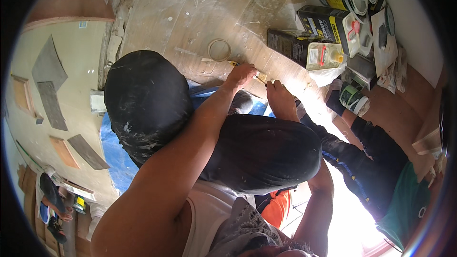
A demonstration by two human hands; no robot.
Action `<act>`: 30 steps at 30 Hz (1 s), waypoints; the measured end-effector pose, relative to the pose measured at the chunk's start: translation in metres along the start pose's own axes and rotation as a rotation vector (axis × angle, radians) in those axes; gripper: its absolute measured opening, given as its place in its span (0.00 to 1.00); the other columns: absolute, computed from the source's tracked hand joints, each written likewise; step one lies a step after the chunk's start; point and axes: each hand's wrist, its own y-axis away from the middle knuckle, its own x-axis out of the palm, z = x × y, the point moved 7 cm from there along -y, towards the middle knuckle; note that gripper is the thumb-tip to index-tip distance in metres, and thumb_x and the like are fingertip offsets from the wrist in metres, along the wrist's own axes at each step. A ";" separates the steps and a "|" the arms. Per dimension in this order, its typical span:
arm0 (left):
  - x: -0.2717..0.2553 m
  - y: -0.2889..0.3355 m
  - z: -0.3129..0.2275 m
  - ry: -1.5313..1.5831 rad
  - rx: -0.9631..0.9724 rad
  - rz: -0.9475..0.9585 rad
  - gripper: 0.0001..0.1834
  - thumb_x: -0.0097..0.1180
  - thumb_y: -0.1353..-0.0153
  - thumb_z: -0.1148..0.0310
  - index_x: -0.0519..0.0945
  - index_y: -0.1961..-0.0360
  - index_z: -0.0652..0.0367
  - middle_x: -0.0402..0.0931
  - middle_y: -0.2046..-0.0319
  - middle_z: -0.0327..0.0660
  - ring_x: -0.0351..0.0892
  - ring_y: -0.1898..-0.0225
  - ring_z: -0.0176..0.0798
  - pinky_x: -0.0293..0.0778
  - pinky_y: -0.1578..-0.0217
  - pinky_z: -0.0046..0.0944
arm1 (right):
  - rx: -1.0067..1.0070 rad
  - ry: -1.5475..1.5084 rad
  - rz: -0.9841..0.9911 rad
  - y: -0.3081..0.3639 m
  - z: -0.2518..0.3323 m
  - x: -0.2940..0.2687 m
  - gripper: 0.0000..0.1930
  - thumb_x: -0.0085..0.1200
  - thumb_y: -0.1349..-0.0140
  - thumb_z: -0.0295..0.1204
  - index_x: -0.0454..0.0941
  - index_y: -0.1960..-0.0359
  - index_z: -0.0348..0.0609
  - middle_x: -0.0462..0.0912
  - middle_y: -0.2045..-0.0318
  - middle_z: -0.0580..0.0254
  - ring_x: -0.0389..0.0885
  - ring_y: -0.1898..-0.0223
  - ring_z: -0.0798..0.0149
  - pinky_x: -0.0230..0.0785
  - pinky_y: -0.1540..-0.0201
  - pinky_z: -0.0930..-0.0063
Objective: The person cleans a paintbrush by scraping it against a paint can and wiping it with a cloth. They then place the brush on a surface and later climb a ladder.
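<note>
I am crouching, with both arms reaching past my knees in black trousers. My left hand [241, 76] is closed, its fingertips at the left end of a small yellowish-tan piece [260, 77] whose kind I cannot make out. My right hand [281, 96] pinches the other end of it, thumb and finger together. Just beyond my left hand a yellow and black thing [233, 63] shows in part; whether the hand touches it is unclear. On the floor past the hands lies a thin tan ring [219, 50], like a tape roll.
Dark rectangular cans [288, 45] and a pale jug with a yellow cap [337, 57] stand at the right. A blue sheet [112, 150] lies under me. Another person's legs [350, 162] stretch in from the right. Grey and wooden pieces [50, 62] lie at the left.
</note>
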 end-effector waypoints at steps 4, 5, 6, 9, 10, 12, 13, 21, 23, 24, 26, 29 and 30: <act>0.004 -0.001 0.002 -0.041 0.010 0.020 0.05 0.59 0.42 0.71 0.81 0.64 0.52 0.77 0.63 0.38 0.80 0.56 0.43 0.77 0.54 0.39 | 0.005 -0.004 0.031 -0.003 0.001 0.000 0.08 0.53 0.42 0.23 0.74 0.61 0.37 0.76 0.64 0.51 0.83 0.62 0.54 0.80 0.63 0.66; 0.005 -0.001 0.005 -0.061 0.000 0.043 0.05 0.58 0.42 0.71 0.81 0.64 0.52 0.77 0.63 0.38 0.80 0.56 0.42 0.77 0.54 0.38 | -0.004 -0.001 0.019 -0.006 0.002 0.001 0.07 0.53 0.40 0.24 0.74 0.61 0.38 0.76 0.64 0.51 0.83 0.63 0.54 0.80 0.63 0.66; 0.005 -0.001 0.008 -0.082 -0.012 0.066 0.05 0.58 0.42 0.71 0.81 0.64 0.53 0.77 0.63 0.38 0.80 0.56 0.42 0.77 0.54 0.38 | -0.020 0.011 -0.011 -0.008 0.003 0.001 0.06 0.54 0.38 0.27 0.75 0.61 0.39 0.77 0.66 0.53 0.83 0.64 0.55 0.80 0.64 0.66; 0.009 0.000 0.000 -0.134 0.030 0.040 0.04 0.58 0.42 0.71 0.80 0.65 0.53 0.77 0.64 0.38 0.80 0.56 0.41 0.76 0.54 0.37 | -0.003 0.009 -0.015 -0.002 0.000 0.002 0.06 0.55 0.36 0.30 0.75 0.62 0.41 0.77 0.68 0.54 0.83 0.66 0.54 0.80 0.65 0.66; 0.008 0.000 -0.004 -0.049 0.060 -0.020 0.04 0.58 0.43 0.70 0.80 0.65 0.52 0.77 0.64 0.37 0.80 0.56 0.40 0.76 0.54 0.36 | 0.015 0.002 -0.002 0.001 -0.003 0.002 0.07 0.55 0.36 0.30 0.75 0.62 0.41 0.77 0.68 0.54 0.83 0.66 0.54 0.80 0.65 0.65; 0.010 0.001 -0.001 -0.042 0.034 0.003 0.04 0.59 0.42 0.69 0.79 0.65 0.53 0.76 0.65 0.38 0.79 0.56 0.42 0.76 0.54 0.39 | 0.009 -0.007 -0.019 0.000 -0.002 0.001 0.07 0.55 0.36 0.30 0.75 0.61 0.41 0.77 0.69 0.54 0.83 0.66 0.54 0.80 0.65 0.65; 0.012 0.001 0.001 -0.037 0.022 0.014 0.05 0.59 0.42 0.69 0.79 0.64 0.54 0.76 0.65 0.39 0.79 0.57 0.43 0.76 0.54 0.41 | 0.009 -0.011 -0.026 0.000 -0.002 0.000 0.07 0.55 0.36 0.30 0.74 0.61 0.41 0.76 0.69 0.54 0.83 0.66 0.54 0.80 0.65 0.64; 0.009 0.002 0.003 -0.015 0.051 -0.003 0.06 0.56 0.43 0.71 0.80 0.63 0.53 0.77 0.63 0.37 0.79 0.54 0.41 0.76 0.53 0.36 | -0.025 0.029 -0.010 -0.005 0.005 -0.003 0.04 0.51 0.38 0.27 0.75 0.65 0.39 0.79 0.67 0.52 0.85 0.67 0.55 0.81 0.68 0.66; 0.008 0.001 -0.001 0.000 0.071 -0.005 0.07 0.55 0.43 0.71 0.80 0.62 0.53 0.77 0.62 0.37 0.78 0.54 0.41 0.76 0.53 0.37 | -0.017 0.043 0.058 -0.004 0.005 0.000 0.05 0.51 0.37 0.28 0.74 0.66 0.39 0.80 0.68 0.52 0.85 0.70 0.55 0.81 0.69 0.65; 0.008 0.001 -0.005 -0.012 0.080 0.003 0.08 0.54 0.43 0.71 0.80 0.62 0.53 0.77 0.62 0.37 0.78 0.54 0.41 0.76 0.53 0.37 | 0.006 0.035 0.121 -0.003 0.003 0.004 0.06 0.51 0.37 0.29 0.74 0.66 0.39 0.80 0.69 0.53 0.85 0.71 0.54 0.80 0.70 0.65; 0.008 0.002 -0.003 -0.029 0.087 -0.005 0.09 0.54 0.42 0.71 0.80 0.61 0.53 0.77 0.61 0.37 0.78 0.53 0.41 0.76 0.52 0.37 | 0.025 0.033 0.194 -0.005 0.003 0.011 0.08 0.50 0.36 0.31 0.73 0.66 0.38 0.80 0.71 0.54 0.85 0.73 0.54 0.80 0.71 0.65; 0.009 0.005 0.007 -0.052 0.088 -0.035 0.09 0.53 0.42 0.71 0.80 0.60 0.53 0.77 0.62 0.37 0.78 0.54 0.41 0.76 0.52 0.37 | 0.006 0.035 0.201 -0.014 0.008 0.017 0.11 0.49 0.33 0.34 0.73 0.65 0.38 0.81 0.72 0.54 0.85 0.74 0.54 0.79 0.72 0.64; 0.010 0.005 0.004 -0.064 0.096 -0.033 0.09 0.53 0.42 0.71 0.80 0.60 0.53 0.77 0.62 0.37 0.78 0.54 0.41 0.76 0.52 0.37 | -0.004 0.025 0.186 -0.012 0.008 0.015 0.11 0.48 0.32 0.35 0.73 0.65 0.37 0.81 0.73 0.53 0.85 0.74 0.54 0.79 0.73 0.63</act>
